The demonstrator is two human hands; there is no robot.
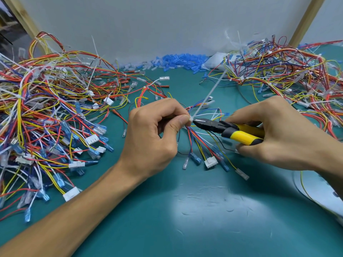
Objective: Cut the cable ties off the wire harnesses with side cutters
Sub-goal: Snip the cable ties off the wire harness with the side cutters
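Observation:
My left hand (154, 134) pinches a wire harness (199, 141) of red, blue, yellow and white wires just left of its white cable tie (207, 101). The tie's head sits at my left thumb tip, and its long tail sticks up to the right. My right hand (282, 134) grips the yellow and black handles of the side cutters (228, 129). The dark jaws point left, with their tips at the tie's head. The harness ends fan out below with blue and white connectors on the green mat (185, 210).
A big heap of tangled harnesses (46, 117) covers the left of the mat, and another heap (287, 75) lies at the back right. Loose blue and clear terminal sleeves (176, 62) line the back wall. A white sheet (319, 193) lies at the right edge.

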